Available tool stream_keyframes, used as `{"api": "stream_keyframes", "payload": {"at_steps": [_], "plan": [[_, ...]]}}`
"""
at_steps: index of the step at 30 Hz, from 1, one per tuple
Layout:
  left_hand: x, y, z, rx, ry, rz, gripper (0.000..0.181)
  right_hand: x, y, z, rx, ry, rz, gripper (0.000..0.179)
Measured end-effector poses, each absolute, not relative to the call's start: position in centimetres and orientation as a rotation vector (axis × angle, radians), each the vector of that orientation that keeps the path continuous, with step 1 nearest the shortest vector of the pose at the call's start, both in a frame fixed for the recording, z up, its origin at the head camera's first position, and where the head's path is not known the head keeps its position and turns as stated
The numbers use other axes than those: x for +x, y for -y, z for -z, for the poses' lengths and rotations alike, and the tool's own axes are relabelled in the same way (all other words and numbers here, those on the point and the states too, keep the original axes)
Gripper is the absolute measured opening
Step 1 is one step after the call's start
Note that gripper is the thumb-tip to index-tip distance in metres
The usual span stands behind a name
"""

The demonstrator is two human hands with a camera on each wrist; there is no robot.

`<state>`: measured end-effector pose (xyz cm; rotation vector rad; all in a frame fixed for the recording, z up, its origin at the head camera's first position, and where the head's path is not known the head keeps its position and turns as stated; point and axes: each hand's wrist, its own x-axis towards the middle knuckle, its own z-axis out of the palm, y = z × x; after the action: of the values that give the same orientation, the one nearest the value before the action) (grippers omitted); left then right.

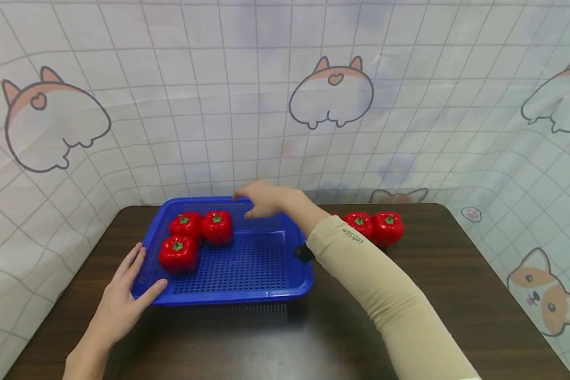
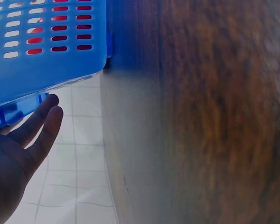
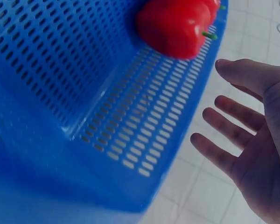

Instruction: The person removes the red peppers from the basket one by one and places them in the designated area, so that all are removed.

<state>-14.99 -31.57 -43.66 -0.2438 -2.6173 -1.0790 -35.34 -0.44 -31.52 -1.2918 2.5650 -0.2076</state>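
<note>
A blue perforated plastic basket (image 1: 266, 293) sits on the table. Inside, at its left end, are three red bell peppers with green stems: a front one (image 1: 178, 254), a back left one (image 1: 186, 226) and a back right one (image 1: 217, 227). My left hand (image 1: 119, 303) is at the basket's front left corner, fingers extended along the left rim and thumb at the front. The left wrist view shows those straight fingers (image 2: 39, 123) by the rim. Above the far rim hovers my right hand (image 1: 262, 198), its palm empty. In the right wrist view its fingers (image 3: 226, 126) are spread loosely beside the basket wall.
Right of the basket, more red bell peppers (image 1: 387, 229) stand in a row on the dark wood table (image 1: 437, 311), partly behind the right sleeve (image 1: 380, 285). A white gridded cloth (image 1: 209, 105) with cartoon dogs hangs behind the table and along its sides.
</note>
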Motion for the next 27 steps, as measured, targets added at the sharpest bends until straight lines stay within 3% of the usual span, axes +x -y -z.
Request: {"api": "stream_keyframes", "payload": {"at_steps": [8, 20, 27], "plan": [[-14.9, 31.4, 43.9, -0.243, 2.614, 1.096, 0.084, -34.7, 2.3, 33.0, -1.293, -2.503, 0.111, 0.052], [-14.6, 32.1, 43.7, -0.221, 2.605, 1.075, 0.084, -34.1, 6.0, 34.6, -1.209, -2.521, 0.23, 0.074], [-15.0, 31.8, 43.8, -0.256, 2.603, 1.089, 0.084, -33.9, 6.5, 36.1, -1.219, -2.523, 0.168, 0.078]]}}
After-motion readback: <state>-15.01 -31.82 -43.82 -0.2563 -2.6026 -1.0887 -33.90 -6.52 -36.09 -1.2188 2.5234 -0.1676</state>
